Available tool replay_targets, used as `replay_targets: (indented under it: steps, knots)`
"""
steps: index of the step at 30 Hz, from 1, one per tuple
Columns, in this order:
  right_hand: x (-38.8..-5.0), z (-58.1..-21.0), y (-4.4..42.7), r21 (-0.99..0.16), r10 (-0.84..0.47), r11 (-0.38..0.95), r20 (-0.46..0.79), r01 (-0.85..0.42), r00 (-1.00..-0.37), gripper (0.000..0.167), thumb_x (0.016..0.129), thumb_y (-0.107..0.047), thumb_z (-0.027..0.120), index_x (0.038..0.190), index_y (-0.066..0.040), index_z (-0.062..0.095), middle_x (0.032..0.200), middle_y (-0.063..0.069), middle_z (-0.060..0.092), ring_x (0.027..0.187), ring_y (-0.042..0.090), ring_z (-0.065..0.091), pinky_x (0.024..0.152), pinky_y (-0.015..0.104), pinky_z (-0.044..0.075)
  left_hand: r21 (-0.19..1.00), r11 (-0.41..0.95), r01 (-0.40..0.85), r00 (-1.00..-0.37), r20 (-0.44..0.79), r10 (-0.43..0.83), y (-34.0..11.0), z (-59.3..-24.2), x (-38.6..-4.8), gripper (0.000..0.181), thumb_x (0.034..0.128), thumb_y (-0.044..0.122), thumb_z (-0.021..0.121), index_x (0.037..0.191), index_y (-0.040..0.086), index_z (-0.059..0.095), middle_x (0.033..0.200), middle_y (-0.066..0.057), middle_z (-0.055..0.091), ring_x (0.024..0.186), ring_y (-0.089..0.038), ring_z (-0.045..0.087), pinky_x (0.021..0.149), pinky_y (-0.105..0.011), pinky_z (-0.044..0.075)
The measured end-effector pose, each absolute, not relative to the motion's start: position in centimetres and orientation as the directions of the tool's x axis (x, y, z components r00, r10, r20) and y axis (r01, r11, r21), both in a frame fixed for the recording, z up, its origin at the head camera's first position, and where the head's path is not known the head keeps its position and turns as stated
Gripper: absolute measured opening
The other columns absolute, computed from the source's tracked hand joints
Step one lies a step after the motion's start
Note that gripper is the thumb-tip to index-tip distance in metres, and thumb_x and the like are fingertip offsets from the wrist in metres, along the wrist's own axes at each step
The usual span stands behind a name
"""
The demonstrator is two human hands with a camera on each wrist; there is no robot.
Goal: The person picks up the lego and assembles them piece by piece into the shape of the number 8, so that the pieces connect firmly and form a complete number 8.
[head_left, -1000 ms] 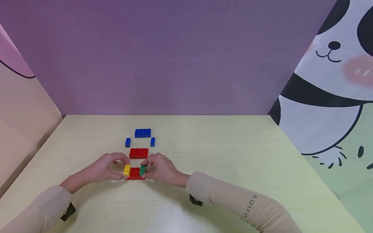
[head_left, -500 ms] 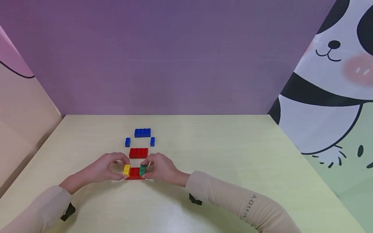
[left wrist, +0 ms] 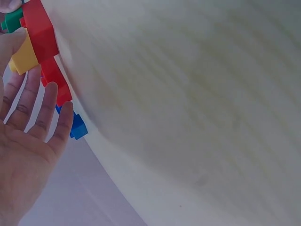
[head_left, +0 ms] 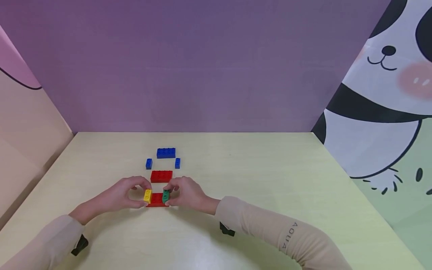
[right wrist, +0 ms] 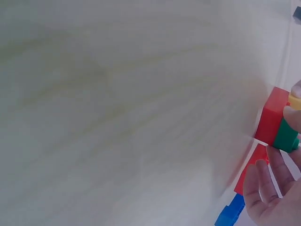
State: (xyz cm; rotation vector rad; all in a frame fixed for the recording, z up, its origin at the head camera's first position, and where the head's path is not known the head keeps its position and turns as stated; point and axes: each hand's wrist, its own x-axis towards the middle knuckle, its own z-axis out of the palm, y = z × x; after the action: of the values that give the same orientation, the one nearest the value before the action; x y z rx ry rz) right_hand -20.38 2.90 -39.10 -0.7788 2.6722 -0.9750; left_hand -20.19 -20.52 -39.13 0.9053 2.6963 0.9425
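Observation:
Near the front of the brick group, my left hand [head_left: 121, 193] pinches a small yellow brick [head_left: 147, 195] between thumb and fingers. My right hand [head_left: 189, 195] pinches a small green brick [head_left: 165, 196] the same way. Both small bricks sit at opposite ends of a red brick [head_left: 156, 200], on its top, with bare red between them. In the left wrist view the yellow brick [left wrist: 24, 55] touches the red brick [left wrist: 41, 29]. The right wrist view has the green brick [right wrist: 285, 135] against the red brick [right wrist: 272, 117]. Fingertips hide parts of both small bricks.
Behind the hands lies a second red brick [head_left: 161, 176]. Farther back are two small blue bricks, a left one [head_left: 149, 164] and a right one [head_left: 177, 163], and a larger blue brick [head_left: 166, 153]. All rest on the pale table [head_left: 253, 168], with a purple panel [head_left: 195, 75] behind.

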Motion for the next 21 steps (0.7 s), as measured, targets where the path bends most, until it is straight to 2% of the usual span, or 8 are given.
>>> replay_targets:
  steps: [10, 21]
  knots:
    - [-20.4, -39.24, 3.09, -0.644, -0.554, 0.623, 0.037, -0.443, -0.832, 0.036, 0.072, -0.019, 0.077, 0.105, -0.015, 0.063, 0.09, -0.007, 0.063, 0.086, 0.009, 0.056, 0.066, 0.011, 0.044, 0.59, 0.642, 0.489, -0.819, 0.056, 0.572, -20.32, -38.75, -20.06, 0.039, 0.0703, 0.025, 0.078, 0.103, 0.015, 0.058, 0.1, 0.004, 0.061, 0.096, -0.018, 0.056, 0.08, -0.037, 0.052]
    - [-20.79, -39.52, 3.13, -0.686, -0.521, 0.609, 0.033, -0.399, -0.853, 0.035, 0.073, -0.016, 0.077, 0.104, -0.015, 0.062, 0.091, -0.005, 0.063, 0.085, 0.01, 0.056, 0.064, 0.011, 0.045, 0.577, 0.658, 0.483, -0.834, 0.076, 0.546, -20.25, -39.31, -20.42, 0.039, 0.0716, 0.025, 0.077, 0.105, 0.015, 0.058, 0.102, 0.003, 0.061, 0.096, -0.017, 0.056, 0.082, -0.038, 0.052]
